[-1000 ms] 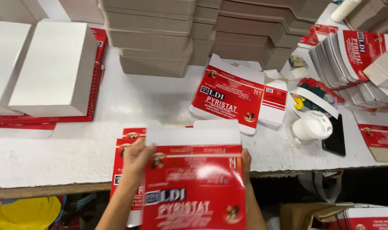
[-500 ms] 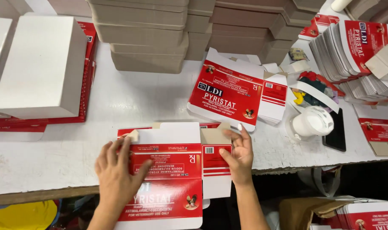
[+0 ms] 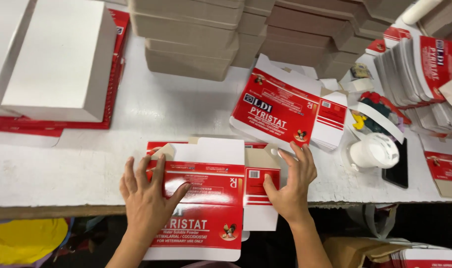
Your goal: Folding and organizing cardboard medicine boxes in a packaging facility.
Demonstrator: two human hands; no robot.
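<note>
I see a red-and-white carton blank [image 3: 206, 198], a white table [image 3: 87, 159], brown cardboard stacks [image 3: 196, 39], a white cup [image 3: 372, 151] and yellow cloth [image 3: 22, 238].

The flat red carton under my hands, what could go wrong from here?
The flat red carton hangs well over the table edge, so it might tip or crease if the left hand lifts. The right hand works near the white cup and black phone; a sweep could knock them.

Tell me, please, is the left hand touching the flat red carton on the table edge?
Touching: the head view shows the left hand pressed palm-down on the flat red carton.
</note>
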